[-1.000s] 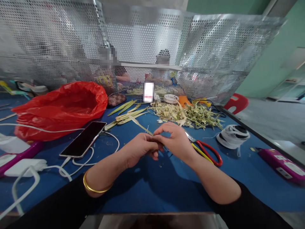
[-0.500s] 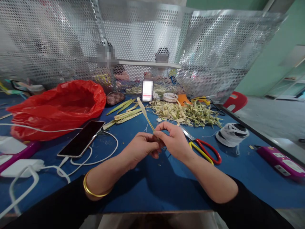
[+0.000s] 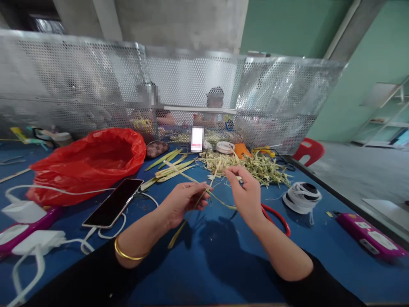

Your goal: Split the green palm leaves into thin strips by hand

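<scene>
My left hand (image 3: pixel 181 204) is closed, pinching several thin pale-green leaf strips (image 3: pixel 183 174) where they cross. One strip reaches up-left, one stands toward the pile, one runs right toward my other hand, and a tail hangs below my left fingers. Just right of the crossing, my right hand (image 3: pixel 246 192) is raised with thumb and forefinger together; what sits between them, if anything, is too small to make out. Behind the right wrist lie scissors (image 3: pixel 283 221), mostly hidden, with part of the red handle showing. Longer green leaf pieces (image 3: pixel 172 171) rest on the blue table beyond.
A heap of leaf scraps (image 3: pixel 266 168) lies behind my right hand. At left are a red plastic bag (image 3: pixel 76 170), a phone (image 3: pixel 113 204) and white cables. A white cord spool (image 3: pixel 302 197) and purple device (image 3: pixel 367 234) stand right. A perforated screen (image 3: pixel 191 72) rises behind; people sit beyond.
My right hand has moved away from the left, to the right. The strips now spread apart into a cross in my left hand. The view has tilted upward.
</scene>
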The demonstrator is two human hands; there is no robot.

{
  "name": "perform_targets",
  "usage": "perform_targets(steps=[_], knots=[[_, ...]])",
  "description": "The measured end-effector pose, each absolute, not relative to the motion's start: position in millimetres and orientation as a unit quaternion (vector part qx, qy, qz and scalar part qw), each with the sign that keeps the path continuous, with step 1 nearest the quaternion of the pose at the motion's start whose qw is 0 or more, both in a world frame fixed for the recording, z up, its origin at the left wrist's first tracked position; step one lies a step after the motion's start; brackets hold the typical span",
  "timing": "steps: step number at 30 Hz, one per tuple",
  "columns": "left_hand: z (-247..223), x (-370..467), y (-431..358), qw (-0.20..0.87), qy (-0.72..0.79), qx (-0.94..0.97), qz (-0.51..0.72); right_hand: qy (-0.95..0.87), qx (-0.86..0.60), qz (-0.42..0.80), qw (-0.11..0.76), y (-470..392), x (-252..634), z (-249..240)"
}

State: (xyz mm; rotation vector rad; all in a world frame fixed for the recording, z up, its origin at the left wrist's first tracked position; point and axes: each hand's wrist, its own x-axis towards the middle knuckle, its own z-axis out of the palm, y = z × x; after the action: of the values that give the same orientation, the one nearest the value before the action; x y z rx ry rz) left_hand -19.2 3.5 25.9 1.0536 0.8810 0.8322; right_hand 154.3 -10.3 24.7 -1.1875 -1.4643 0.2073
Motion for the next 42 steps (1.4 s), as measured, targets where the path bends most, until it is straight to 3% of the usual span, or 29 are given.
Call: perform_targets(steps=[7, 14, 20, 26, 31, 36, 42], knots=[[48, -6, 31, 0.659, 0.419, 0.458, 0.425, -0.724, -0.517, 0.193, 0.414, 12, 159, 33], [30, 7, 53, 0.602, 0.438, 0.487, 0.457, -0.71, -0.551, 0.148, 0.413, 19, 162, 19], [17, 8, 60, 0.66, 0.456, 0.443, 0.4, -0.739, -0.541, 0.104, 0.388, 12, 159, -2], [9, 11, 61, 0.672, 0.451, 0.401, 0.429, -0.755, -0.506, 0.136, 0.395, 8, 152, -3], [9, 13, 56, 0.674, 0.459, 0.397, 0.422, -0.627, -0.55, 0.272, 0.479, 18, 160, 5], [15, 16, 44, 0.679, 0.444, 0.465, 0.353, -0.514, -0.499, 0.441, 0.54, 26, 162, 6], [15, 16, 42, 0.697, 0.434, 0.484, 0.302, -0.491, -0.489, 0.45, 0.563, 22, 156, 4]])
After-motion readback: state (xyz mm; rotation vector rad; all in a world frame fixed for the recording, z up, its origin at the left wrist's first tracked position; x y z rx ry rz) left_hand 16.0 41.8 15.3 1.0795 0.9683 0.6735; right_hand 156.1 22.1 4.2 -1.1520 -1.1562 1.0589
